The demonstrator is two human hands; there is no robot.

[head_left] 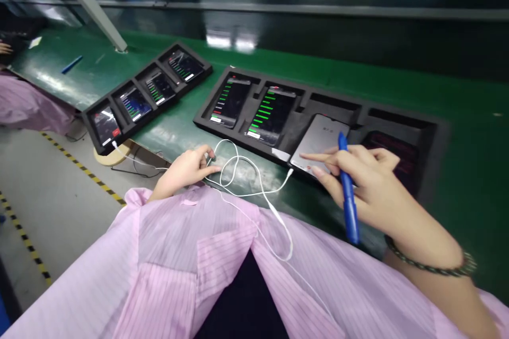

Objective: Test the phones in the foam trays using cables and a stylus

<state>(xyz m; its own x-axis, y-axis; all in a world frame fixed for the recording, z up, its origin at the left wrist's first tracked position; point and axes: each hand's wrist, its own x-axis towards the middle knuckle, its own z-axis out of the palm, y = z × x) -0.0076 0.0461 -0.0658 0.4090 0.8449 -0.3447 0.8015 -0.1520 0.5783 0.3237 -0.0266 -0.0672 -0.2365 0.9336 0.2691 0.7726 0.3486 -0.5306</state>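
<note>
My right hand holds a blue pen between its fingers, the pen slanting down toward me. Its index finger reaches onto a smartphone with a grey lit screen, which rests tilted over the front rim of a black foam tray. A white charging cable ends in a plug at that phone's lower edge. On the bench edge lies my left hand, fingers loosely curled and apart beside the cable's loops, with no object visible in it. Two phones with green-barred screens, one of them a smartphone, lie in the tray's left compartments.
A second black tray with several lit phones stands to the left, one with a white cable plugged in. Behind it a grey post rises from the green bench. A blue pen lies far left, near another person's pink sleeve.
</note>
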